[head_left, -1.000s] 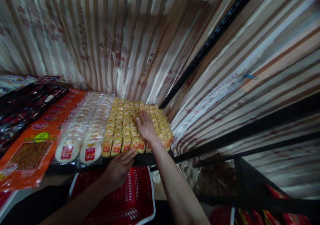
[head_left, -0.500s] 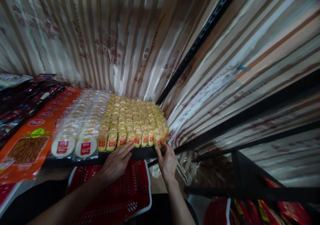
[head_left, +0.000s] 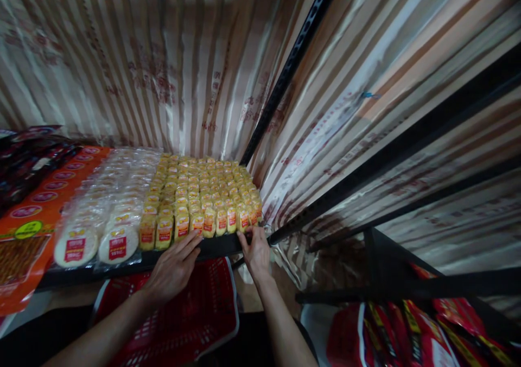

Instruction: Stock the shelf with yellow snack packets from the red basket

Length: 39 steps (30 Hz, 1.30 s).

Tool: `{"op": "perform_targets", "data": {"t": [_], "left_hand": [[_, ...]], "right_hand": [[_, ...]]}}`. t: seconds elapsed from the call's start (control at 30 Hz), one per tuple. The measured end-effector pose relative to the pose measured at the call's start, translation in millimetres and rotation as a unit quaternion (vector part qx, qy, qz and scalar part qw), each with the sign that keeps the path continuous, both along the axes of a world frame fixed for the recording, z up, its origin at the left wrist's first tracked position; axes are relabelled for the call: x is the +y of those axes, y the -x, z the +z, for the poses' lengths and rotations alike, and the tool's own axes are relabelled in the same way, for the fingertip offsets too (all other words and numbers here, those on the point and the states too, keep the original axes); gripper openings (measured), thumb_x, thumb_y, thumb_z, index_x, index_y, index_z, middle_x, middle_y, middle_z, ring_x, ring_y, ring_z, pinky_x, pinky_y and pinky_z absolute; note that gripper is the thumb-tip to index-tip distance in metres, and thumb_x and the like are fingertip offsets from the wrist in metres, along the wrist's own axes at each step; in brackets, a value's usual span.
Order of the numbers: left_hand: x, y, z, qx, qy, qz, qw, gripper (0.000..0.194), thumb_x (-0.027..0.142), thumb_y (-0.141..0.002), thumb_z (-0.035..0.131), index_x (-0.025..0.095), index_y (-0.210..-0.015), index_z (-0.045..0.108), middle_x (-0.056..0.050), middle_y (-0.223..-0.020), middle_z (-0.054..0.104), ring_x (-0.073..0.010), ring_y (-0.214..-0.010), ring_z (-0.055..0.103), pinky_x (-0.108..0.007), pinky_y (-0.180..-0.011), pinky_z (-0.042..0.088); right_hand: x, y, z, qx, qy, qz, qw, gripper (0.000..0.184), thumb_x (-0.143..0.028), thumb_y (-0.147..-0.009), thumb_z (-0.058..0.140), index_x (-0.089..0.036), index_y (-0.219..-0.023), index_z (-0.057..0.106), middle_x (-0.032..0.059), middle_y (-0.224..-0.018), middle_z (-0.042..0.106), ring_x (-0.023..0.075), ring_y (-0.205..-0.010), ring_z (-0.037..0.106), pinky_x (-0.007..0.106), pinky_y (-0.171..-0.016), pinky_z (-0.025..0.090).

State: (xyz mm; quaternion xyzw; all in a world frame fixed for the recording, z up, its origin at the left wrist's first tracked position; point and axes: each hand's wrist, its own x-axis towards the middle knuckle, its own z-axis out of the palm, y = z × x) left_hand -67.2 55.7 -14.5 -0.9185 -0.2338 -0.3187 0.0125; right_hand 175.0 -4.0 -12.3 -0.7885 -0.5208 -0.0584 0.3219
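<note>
Small yellow wrapped cakes [head_left: 205, 193] stand in tight rows on a black-edged shelf [head_left: 220, 244]. My left hand [head_left: 175, 266] lies along the front of the first row, its fingers stretched out and the tips touching the lower part of the packets. At the row's right end is my right hand [head_left: 256, 252], with thumb and fingers apart and their tips against the bottom of the last packets. No packet is lifted in either hand. Left of the cakes are rows of round white rice crackers [head_left: 118, 245] in clear wrappers.
Below the shelf sits a red basket [head_left: 203, 312] with a white rim. Orange snack bags [head_left: 32, 242] and dark packets [head_left: 32, 163] fill the shelf's left. A black post [head_left: 280, 84] and rails stand before striped sheeting [head_left: 183, 57]. Red packets [head_left: 411, 329] lie lower right.
The camera view has turned to the right, so the shelf and goods appear farther left. Both hands stay at the front row, and the cakes look unchanged in arrangement.
</note>
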Motion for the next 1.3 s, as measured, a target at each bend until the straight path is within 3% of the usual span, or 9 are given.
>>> {"op": "perform_targets", "data": {"t": [0.27, 0.37, 0.47, 0.57, 0.73, 0.9, 1.07, 1.17, 1.3], "left_hand": [[1, -2, -4.0, -0.019, 0.018, -0.003, 1.000, 0.031, 0.013, -0.090, 0.038, 0.016, -0.101, 0.067, -0.008, -0.127, 0.058, -0.0224, -0.127, 0.044, -0.038, -0.101, 0.045], [1, -4, -5.0, -0.032, 0.006, -0.006, 0.999, 0.029, 0.012, -0.089, 0.039, 0.016, -0.099, 0.067, -0.009, -0.125, 0.059, -0.0228, -0.125, 0.047, -0.037, -0.098, 0.048], [0, -5, -3.9, -0.045, -0.023, -0.016, 0.999, 0.026, 0.009, -0.087, 0.042, 0.013, -0.096, 0.065, -0.010, -0.121, 0.062, -0.0241, -0.122, 0.049, -0.037, -0.093, 0.050], [-6, -5, 1.0, -0.063, -0.034, -0.030, 0.997, 0.024, 0.007, -0.086, 0.044, 0.013, -0.100, 0.063, -0.011, -0.118, 0.063, -0.0231, -0.120, 0.050, -0.036, -0.092, 0.050], [-16, -16, 20.8, -0.100, -0.017, -0.047, 0.994, 0.027, 0.007, -0.085, 0.045, 0.016, -0.107, 0.059, -0.009, -0.114, 0.065, -0.0203, -0.118, 0.051, -0.034, -0.092, 0.049], [-11, -55, 46.2, -0.099, 0.024, -0.037, 0.994, 0.031, 0.013, -0.090, 0.041, 0.017, -0.118, 0.053, -0.009, -0.125, 0.058, -0.0200, -0.124, 0.045, -0.039, -0.100, 0.044], [24, -114, 63.5, -0.023, 0.075, 0.021, 0.997, 0.041, 0.030, -0.095, 0.032, 0.012, -0.128, 0.048, -0.014, -0.149, 0.028, -0.0258, -0.138, 0.022, -0.045, -0.109, 0.032], [53, -147, 69.2, 0.070, 0.122, 0.064, 0.988, 0.051, 0.037, -0.095, 0.029, 0.008, -0.134, 0.042, -0.016, -0.148, 0.028, -0.0284, -0.139, 0.018, -0.048, -0.112, 0.023], [82, -174, 70.5, 0.174, 0.172, 0.099, 0.964, 0.058, 0.043, -0.094, 0.025, 0.006, -0.137, 0.036, -0.018, -0.146, 0.031, -0.0287, -0.138, 0.023, -0.051, -0.112, 0.019]], "right_hand": [[3, 9, -2.2, 0.002, -0.094, -0.046, 0.995, 0.028, -0.041, -0.088, 0.043, -0.018, -0.087, 0.058, 0.0131, -0.111, 0.049, 0.0231, -0.111, 0.047, 0.041, -0.095, 0.041], [7, 12, -4.2, 0.043, -0.113, -0.064, 0.991, 0.034, -0.042, -0.089, 0.039, -0.016, -0.104, 0.054, 0.0167, -0.128, 0.042, 0.0240, -0.124, 0.039, 0.043, -0.101, 0.036], [12, 13, -5.9, 0.081, -0.103, -0.071, 0.989, 0.051, -0.044, -0.090, 0.033, -0.009, -0.127, 0.041, 0.0208, -0.142, 0.030, 0.0252, -0.135, 0.026, 0.044, -0.106, 0.031], [18, 13, -4.8, 0.090, -0.077, -0.070, 0.991, 0.062, -0.045, -0.091, 0.027, -0.004, -0.137, 0.030, 0.0225, -0.147, 0.023, 0.0265, -0.139, 0.018, 0.047, -0.108, 0.026], [27, 11, 2.4, 0.119, -0.092, -0.079, 0.985, 0.064, -0.044, -0.093, 0.017, -0.003, -0.141, 0.027, 0.0201, -0.148, 0.024, 0.0241, -0.139, 0.017, 0.046, -0.109, 0.023], [32, 6, 3.7, 0.126, -0.062, -0.079, 0.987, 0.066, -0.044, -0.093, 0.012, -0.001, -0.142, 0.023, 0.0188, -0.150, 0.022, 0.0228, -0.140, 0.015, 0.045, -0.111, 0.021], [36, 5, 4.1, 0.119, -0.035, -0.074, 0.989, 0.067, -0.044, -0.094, 0.012, -0.001, -0.143, 0.021, 0.0175, -0.151, 0.017, 0.0231, -0.141, 0.011, 0.045, -0.112, 0.016], [38, 5, 6.1, 0.134, -0.032, -0.080, 0.987, 0.067, -0.044, -0.094, 0.011, 0.001, -0.143, 0.020, 0.0178, -0.150, 0.020, 0.0227, -0.141, 0.013, 0.044, -0.112, 0.017], [40, 4, 6.1, 0.146, -0.036, -0.087, 0.985, 0.067, -0.043, -0.093, 0.010, 0.002, -0.142, 0.022, 0.0177, -0.150, 0.020, 0.0221, -0.140, 0.014, 0.043, -0.112, 0.018]]}}
